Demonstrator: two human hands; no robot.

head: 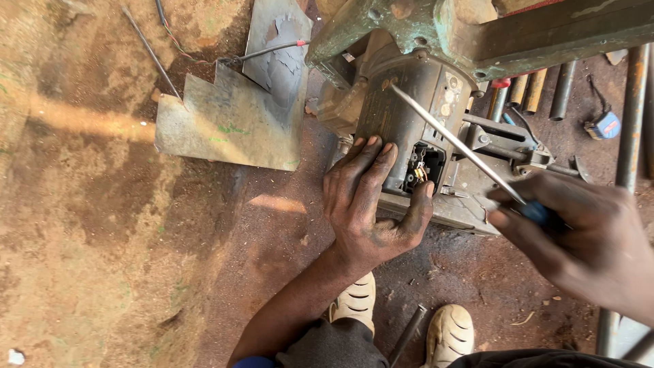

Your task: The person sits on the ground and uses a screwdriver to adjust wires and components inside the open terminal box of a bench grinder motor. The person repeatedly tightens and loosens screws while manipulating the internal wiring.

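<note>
Head view: the left hand (371, 204) lies flat and spread against the grimy grey metal electric motor (409, 109), bracing it; the right hand (586, 242) grips a blue-handled steel screwdriver (463, 146) angled across the motor's open terminal box (422, 170).

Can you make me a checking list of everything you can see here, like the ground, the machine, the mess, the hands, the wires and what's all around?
Surface: bare reddish dirt ground, scuffed and uneven.
Job's things: dark electric motor with an open terminal box showing small wires; long screwdriver with a blue handle.
Clutter: bent sheet metal piece; thin rod; metal pipes; blue tape measure.
Hands: left hand lies flat on the motor, thumb beside the box; right hand grips the screwdriver handle.
Cables: dark cable crossing the sheet metal.
Surroundings: green metal frame above the motor; the person's pale shoes below.
</note>
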